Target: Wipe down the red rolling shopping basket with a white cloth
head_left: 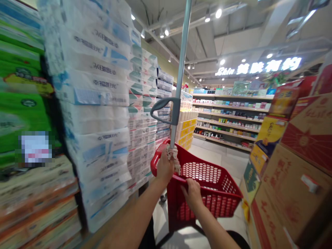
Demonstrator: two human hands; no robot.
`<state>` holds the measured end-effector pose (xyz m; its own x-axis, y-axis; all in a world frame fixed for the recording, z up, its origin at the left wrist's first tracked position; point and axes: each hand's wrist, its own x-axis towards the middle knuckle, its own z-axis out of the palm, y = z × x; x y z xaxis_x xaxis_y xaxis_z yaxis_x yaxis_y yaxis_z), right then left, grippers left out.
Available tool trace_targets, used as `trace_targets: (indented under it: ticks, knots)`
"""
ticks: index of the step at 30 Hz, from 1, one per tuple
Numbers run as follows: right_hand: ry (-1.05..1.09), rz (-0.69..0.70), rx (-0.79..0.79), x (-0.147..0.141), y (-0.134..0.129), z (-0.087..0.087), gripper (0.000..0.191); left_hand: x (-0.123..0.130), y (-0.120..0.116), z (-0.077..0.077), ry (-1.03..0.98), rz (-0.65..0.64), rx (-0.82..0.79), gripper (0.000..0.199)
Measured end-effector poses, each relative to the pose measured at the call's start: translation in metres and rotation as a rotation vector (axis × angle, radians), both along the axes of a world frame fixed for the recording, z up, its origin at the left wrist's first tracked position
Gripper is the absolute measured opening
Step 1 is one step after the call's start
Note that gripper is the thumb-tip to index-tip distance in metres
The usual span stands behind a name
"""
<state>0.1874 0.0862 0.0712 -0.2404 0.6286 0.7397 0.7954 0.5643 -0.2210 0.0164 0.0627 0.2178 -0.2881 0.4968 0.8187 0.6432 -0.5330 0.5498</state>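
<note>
Your left hand (166, 166) is wrapped around the foot of a metal pole (183, 52), by a pale cloth-like bundle (176, 163), at the handle end of the red cart (219, 204). Your fingers are mostly hidden there, so it's hard to say whether they take in the cart's handle too. Your right hand (193, 192) is curled over the cart's near rim, holding it, to the right of your left one. The pole rises above the cart, leaning slightly right, with a gray loop handle (175, 111) partway up. Left of the cart you have tall stacks of white paper packs (103, 117), with green packs (22, 114) farther left; right of it, piled cardboard boxes (295, 188). Beyond the cart stand stocked shelves (230, 114) under a lit sign (259, 66).
</note>
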Motion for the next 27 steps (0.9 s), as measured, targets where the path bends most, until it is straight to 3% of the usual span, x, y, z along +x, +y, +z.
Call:
trace_targets:
  ticks: [3,7,9,11,15,16,18,21,23,25,27]
  knots:
    - [-0.041,-0.006,0.012,-0.008,-0.011,0.009,0.025,0.002,-0.002,0.005,0.054,0.004,-0.078,0.045]
    - [-0.097,0.086,0.075,-0.034,-0.028,0.015,0.060,0.003,-0.001,0.042,0.061,-0.039,0.017,0.037]
    - [-0.077,0.063,0.079,-0.046,-0.032,0.013,0.069,0.006,0.000,0.051,0.028,-0.058,0.045,0.036]
    - [-0.053,0.019,0.084,-0.053,-0.033,0.008,0.072,0.011,0.001,0.043,-0.012,-0.105,0.012,0.034]
    - [-0.083,0.012,0.072,-0.050,-0.031,0.002,0.077,0.016,0.001,0.012,-0.084,-0.283,-0.081,0.035]
    - [-0.093,0.016,0.064,-0.047,-0.031,0.002,0.079,0.016,0.002,0.011,-0.093,-0.322,-0.081,0.037]
    - [-0.103,0.019,0.051,-0.042,-0.031,0.004,0.082,0.017,0.005,0.023,-0.095,-0.354,-0.042,0.041]
    - [-0.099,0.013,0.050,-0.038,-0.033,0.006,0.086,0.019,0.010,0.061,-0.084,-0.266,0.091,0.043]
    - [-0.092,0.013,0.058,-0.037,-0.034,0.006,0.088,0.023,0.012,0.079,-0.093,-0.188,0.170,0.035]
    - [-0.087,0.013,0.059,-0.035,-0.036,0.007,0.089,0.027,0.011,0.079,-0.063,-0.145,0.176,0.032]
    - [-0.085,0.015,0.048,-0.032,-0.038,0.008,0.088,0.031,0.008,0.065,0.029,-0.106,0.156,0.037]
